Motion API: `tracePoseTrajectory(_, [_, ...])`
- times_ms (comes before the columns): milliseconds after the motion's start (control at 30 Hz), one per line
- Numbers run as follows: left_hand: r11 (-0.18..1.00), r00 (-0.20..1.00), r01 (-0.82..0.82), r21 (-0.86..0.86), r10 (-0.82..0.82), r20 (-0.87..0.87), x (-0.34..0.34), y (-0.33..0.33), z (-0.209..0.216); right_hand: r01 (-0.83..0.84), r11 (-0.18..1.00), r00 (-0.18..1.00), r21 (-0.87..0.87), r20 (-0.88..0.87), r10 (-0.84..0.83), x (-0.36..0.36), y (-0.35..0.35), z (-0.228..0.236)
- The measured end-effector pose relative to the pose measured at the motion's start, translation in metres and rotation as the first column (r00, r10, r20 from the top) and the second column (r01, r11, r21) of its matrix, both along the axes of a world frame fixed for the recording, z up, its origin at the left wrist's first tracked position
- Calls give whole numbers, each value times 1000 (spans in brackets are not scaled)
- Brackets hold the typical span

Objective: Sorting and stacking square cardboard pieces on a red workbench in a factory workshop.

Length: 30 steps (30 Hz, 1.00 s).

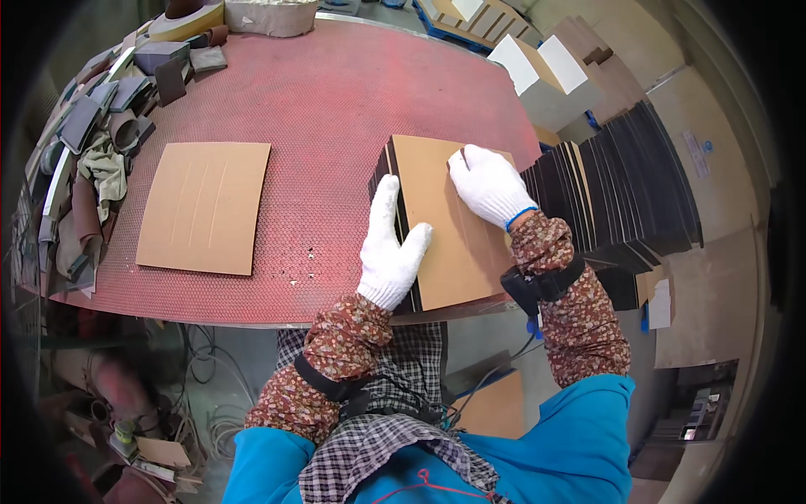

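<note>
A light brown rectangular board [453,227] lies on top of a stack of dark-edged boards near the right front of the table. In a white knit glove, my left hand [388,250] rests along the stack's left edge, fingers stretched out and thumb apart over the top board. My right hand [489,182], gloved too, is closed above the board's far right part. A small reddish-brown bit shows at its fingers; what it is stays too small to make out. Farther left, another brown board [201,208] with several thin grooves lies flat on the table.
The red mesh-patterned tabletop [336,92] has sanding blocks [82,122], rolled abrasive sheets [84,202] and a crumpled cloth [104,172] along its left edge. A long row of dark boards [621,189] stands at the right. Cables [210,361] hang below the table at the left.
</note>
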<state>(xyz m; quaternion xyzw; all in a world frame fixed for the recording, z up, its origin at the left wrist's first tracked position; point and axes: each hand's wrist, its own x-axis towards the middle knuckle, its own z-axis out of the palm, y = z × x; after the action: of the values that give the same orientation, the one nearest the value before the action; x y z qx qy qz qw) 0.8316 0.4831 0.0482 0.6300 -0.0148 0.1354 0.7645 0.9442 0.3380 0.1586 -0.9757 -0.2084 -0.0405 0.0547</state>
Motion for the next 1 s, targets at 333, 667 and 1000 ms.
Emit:
tracePoseTrajectory(333, [1000, 1000, -17, -6, 17, 5, -1, 0, 5, 124, 985, 954, -121, -259, -152, -125, -21, 31])
tracePoseTrajectory(667, [972, 992, -74, 222, 94, -81, -48, 0, 7, 204, 979, 954, 32, 217, -206, -151, -98, 17])
tracePoseTrajectory(1000, [991, 937, -63, 122, 101, -335, -67, 8, 27, 421, 836, 894, 352, -3, -449, -148, -97, -23])
